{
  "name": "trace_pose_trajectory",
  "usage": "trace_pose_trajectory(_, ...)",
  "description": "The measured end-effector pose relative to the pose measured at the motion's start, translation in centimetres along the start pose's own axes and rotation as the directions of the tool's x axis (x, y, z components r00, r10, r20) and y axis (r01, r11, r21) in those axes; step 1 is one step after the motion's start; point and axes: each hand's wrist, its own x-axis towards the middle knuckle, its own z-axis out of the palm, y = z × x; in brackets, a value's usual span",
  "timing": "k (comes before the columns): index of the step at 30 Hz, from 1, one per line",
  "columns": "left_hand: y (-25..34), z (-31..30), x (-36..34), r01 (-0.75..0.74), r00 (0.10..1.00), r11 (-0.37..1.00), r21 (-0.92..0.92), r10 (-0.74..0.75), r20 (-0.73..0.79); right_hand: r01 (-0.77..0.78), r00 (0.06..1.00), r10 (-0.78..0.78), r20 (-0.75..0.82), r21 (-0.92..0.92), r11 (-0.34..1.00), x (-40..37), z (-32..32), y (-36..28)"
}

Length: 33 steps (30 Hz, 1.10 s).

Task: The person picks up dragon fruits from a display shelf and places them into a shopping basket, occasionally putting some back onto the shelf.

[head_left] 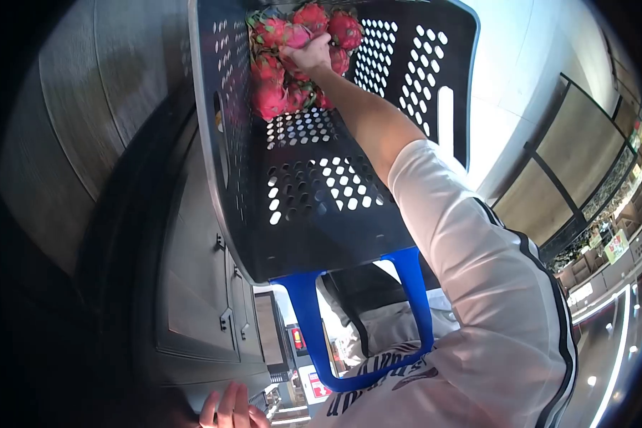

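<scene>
At the basket's far end: red-pink dragon fruits (269,98) with green-tipped scales, heaped against the wall; some lie behind others or under the arm, so their number is hard to tell.
Right hand (311,55): inside the basket, laid over the fruits and touching one of them; its palm side is hidden, so I cannot tell whether it grips.
Black basket (299,257): walls and bottom pierced with rows of holes; its far edge is cut off at the top.
Blue handle (310,328): hanging from the basket's near end, its lower bar across the white shirt (471,242).
Left hand (233,408): below the basket's near end, mostly cut off; only fingers show, and I cannot tell whether it is open or holding something.
Shirt lettering (342,401): beneath the basket, dark, upside down and partly covered by the handle; the word cannot be made out.
Red-and-white sign (319,385): beyond the basket's near end, too small to read.
Poster (615,246): well right of the basket, its print illegible.
</scene>
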Motion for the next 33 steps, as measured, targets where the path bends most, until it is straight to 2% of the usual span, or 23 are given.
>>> trace_pose_trajectory(1,-0.1,0.0,-0.7,-0.007,0.999,1.0,0.019,0.006,0.036,0.092,0.994,-0.093,-0.056,-0.016,0.996,1.0,0.8,-0.9)
trace_pose_trajectory(5,-0.3,0.2,-3.4,-0.074,0.982,0.99,0.121,0.051,0.18,0.094,0.992,-0.102,-0.071,-0.116,0.989,3.2,3.0,-5.5)
trace_pose_trajectory(8,-0.2,0.4,-3.6,-0.026,0.984,0.998,0.059,0.016,0.177,0.137,0.982,-0.148,-0.118,-0.096,0.986,3.1,4.2,-6.6)
trace_pose_trajectory(10,0.0,0.4,-3.7,-0.003,0.984,0.999,0.033,-0.003,0.178,0.111,0.99,-0.109,-0.09,0.016,0.994,2.8,4.4,-7.0)
trace_pose_trajectory(14,0.7,0.6,-3.7,0.078,0.978,0.997,-0.011,-0.074,0.194,0.252,0.968,-0.252,-0.016,0.003,0.968,2.8,4.2,-5.6)
trace_pose_trajectory(19,1.6,-0.1,-2.9,0.196,0.953,0.98,-0.037,-0.182,0.244,0.287,0.954,-0.29,0.075,0.055,0.956,-0.3,0.8,-4.3)
trace_pose_trajectory(21,0.6,0.0,0.8,0.034,0.999,0.997,-0.076,-0.035,-0.003,0.395,0.914,-0.386,0.129,-0.059,0.917,-2.5,-0.9,-1.6)
trace_pose_trajectory(22,0.4,-0.2,2.2,-0.052,0.99,0.996,-0.074,0.042,-0.132,0.457,0.887,-0.447,0.116,-0.083,0.885,-4.0,-1.9,0.1)
trace_pose_trajectory(23,0.8,-0.5,2.9,-0.024,0.991,0.996,-0.092,0.011,-0.135,0.494,0.865,-0.477,0.154,-0.103,0.863,-6.1,-3.7,1.0)
trace_pose_trajectory(24,1.2,-0.9,3.3,0.003,0.99,0.994,-0.11,-0.019,-0.14,0.406,0.907,-0.374,0.194,-0.158,0.9,-8.1,-5.4,1.6)
trace_pose_trajectory(25,1.4,-1.1,3.6,0.008,0.986,0.992,-0.126,-0.029,-0.165,0.311,0.929,-0.278,0.244,-0.106,0.945,-10.3,-7.3,2.3)
trace_pose_trajectory(26,1.5,-1.2,3.8,0.001,0.978,0.991,-0.135,-0.028,-0.205,0.283,0.934,-0.242,0.261,-0.131,0.95,-10.8,-8.0,5.1)
trace_pose_trajectory(27,1.4,-1.0,3.8,-0.013,0.97,0.989,-0.15,-0.024,-0.243,0.204,0.953,-0.143,0.268,-0.214,0.955,-12.8,-9.5,5.4)
trace_pose_trajectory(28,1.5,-0.7,3.7,-0.028,0.958,0.986,-0.163,-0.02,-0.285,0.169,0.956,-0.125,0.265,-0.152,0.974,-14.4,-10.8,6.8)
trace_pose_trajectory(29,1.7,-1.0,3.9,-0.039,0.953,0.984,-0.176,-0.016,-0.302,0.191,0.963,-0.123,0.239,-0.284,0.94,-15.8,-11.8,7.7)
trace_pose_trajectory(30,1.7,-1.2,4.1,-0.047,0.947,0.982,-0.185,-0.015,-0.321,0.185,0.963,-0.125,0.237,-0.251,0.95,-18.6,-13.7,6.3)
trace_pose_trajectory(32,1.5,-1.2,4.0,-0.078,0.933,0.974,-0.214,-0.004,-0.361,0.168,0.955,-0.104,0.277,-0.219,0.961,-20.4,-15.3,8.1)
trace_pose_trajectory(33,1.2,-0.9,3.9,-0.114,0.917,0.971,-0.208,0.022,-0.399,0.114,0.955,-0.052,0.292,-0.202,0.973,-21.1,-15.9,8.1)
